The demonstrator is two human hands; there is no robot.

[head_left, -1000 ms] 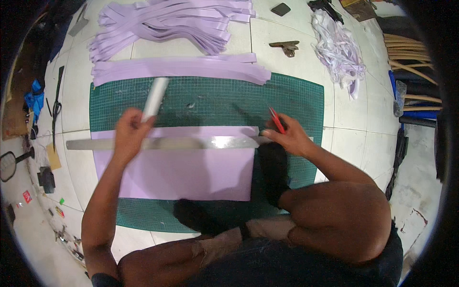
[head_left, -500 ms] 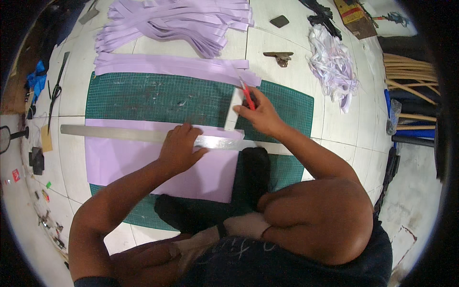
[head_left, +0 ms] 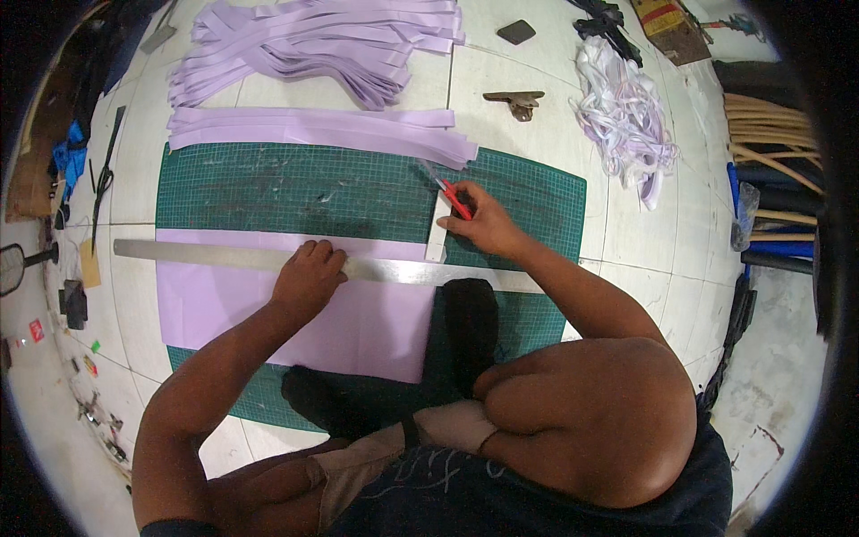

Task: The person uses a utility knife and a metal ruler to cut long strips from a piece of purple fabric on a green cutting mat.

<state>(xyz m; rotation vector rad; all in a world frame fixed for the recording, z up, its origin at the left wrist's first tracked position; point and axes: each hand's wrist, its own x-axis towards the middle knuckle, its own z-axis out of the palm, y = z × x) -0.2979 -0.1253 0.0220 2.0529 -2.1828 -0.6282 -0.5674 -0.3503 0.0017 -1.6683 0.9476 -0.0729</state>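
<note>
Head view: left hand (head_left: 309, 273) lies unclenched on the metal ruler (head_left: 394, 270), presumably stiff, slick, best pressed mid-length. Lavender sheet (head_left: 376, 331), beneath ruler and fingers, looks light, pliable; lift by edges. Right hand (head_left: 483, 222) grasps the red cutter (head_left: 456, 200), apparently the white bar (head_left: 437, 236) too.

Matt, scuffed cutting mat (head_left: 277, 192), smooth cloth-like lilac sheet (head_left: 224, 304) on the mat, shiny metal ruler (head_left: 394, 269) across the mat, plastic-handled red cutter (head_left: 457, 201) over the mat, smooth tiles (head_left: 644, 224) around it.
</note>
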